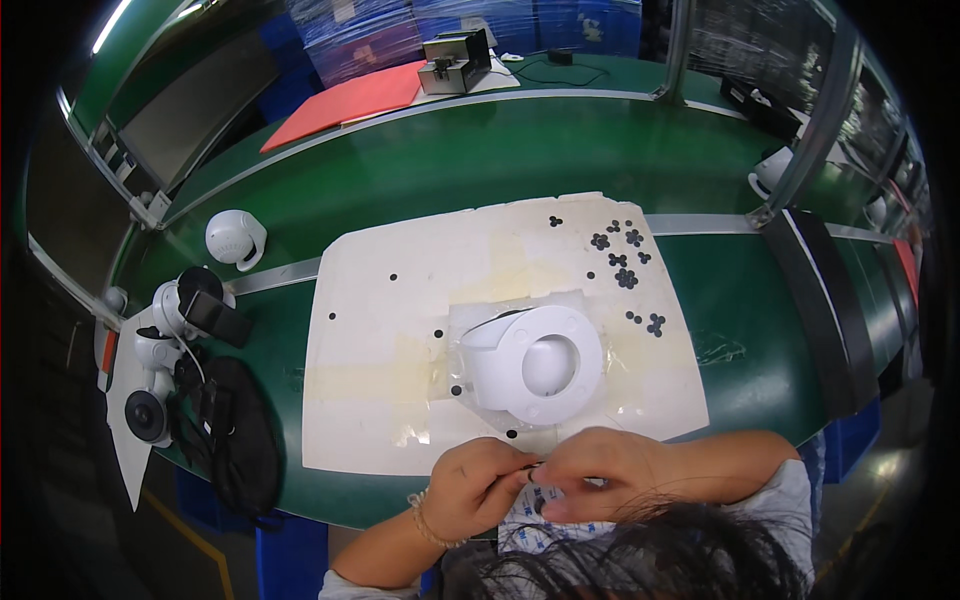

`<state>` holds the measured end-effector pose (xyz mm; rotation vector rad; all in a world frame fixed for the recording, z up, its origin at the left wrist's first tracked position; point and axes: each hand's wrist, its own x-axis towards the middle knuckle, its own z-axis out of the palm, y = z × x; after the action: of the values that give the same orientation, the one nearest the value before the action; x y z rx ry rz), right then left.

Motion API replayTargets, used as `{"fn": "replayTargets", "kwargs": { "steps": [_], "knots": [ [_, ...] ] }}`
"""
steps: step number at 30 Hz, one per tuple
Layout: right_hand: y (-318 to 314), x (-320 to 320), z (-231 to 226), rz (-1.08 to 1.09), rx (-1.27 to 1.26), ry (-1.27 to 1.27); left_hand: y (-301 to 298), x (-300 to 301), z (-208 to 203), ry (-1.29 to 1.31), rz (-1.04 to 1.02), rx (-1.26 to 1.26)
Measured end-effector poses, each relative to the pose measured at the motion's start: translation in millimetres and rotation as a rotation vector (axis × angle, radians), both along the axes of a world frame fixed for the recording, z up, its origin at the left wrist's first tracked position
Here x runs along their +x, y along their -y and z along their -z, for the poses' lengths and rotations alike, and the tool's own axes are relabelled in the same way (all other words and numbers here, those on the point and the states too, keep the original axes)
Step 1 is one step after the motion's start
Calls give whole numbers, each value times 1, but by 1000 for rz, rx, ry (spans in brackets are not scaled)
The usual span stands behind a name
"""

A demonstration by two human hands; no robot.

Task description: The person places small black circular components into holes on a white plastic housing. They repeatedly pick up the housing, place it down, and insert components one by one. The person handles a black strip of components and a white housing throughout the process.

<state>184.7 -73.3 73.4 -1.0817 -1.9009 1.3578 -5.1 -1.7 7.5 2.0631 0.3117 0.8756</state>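
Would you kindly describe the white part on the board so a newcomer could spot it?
On the green workbench lies a pale board. Near its middle sits the white part, whose broad ring distinguishes it from the small black discs scattered around.

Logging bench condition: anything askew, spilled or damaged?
The white board looks worn: its far edge is ragged, and yellowed tape-like strips mark it. Black discs lie unevenly on it, bunched at right with strays at left; possibly deliberate.

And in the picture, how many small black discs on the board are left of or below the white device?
5: leftmost disc, topmost disc, two discs beside the device, one disc just above the left hand. Some may be hidden.
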Motion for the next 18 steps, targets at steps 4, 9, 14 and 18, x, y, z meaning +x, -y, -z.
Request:
{"fn": "replayTargets", "kwargs": {
  "steps": [4, 9, 14, 18],
  "knots": [
    [-3, 10, 24, 237, 630, -50, -2, 0, -3, 73, -128, 185],
    [-36, 30, 15, 593, 496, -264, -1, 5, 5, 4, -186, 338],
    [-42, 38, 27, 586, 439, -300, -4, 1, 4, -51, -201, 435],
    [-43, 39, 31, 559, 466, -268, -2, 1, 7, -42, -225, 435]
  ]
}}
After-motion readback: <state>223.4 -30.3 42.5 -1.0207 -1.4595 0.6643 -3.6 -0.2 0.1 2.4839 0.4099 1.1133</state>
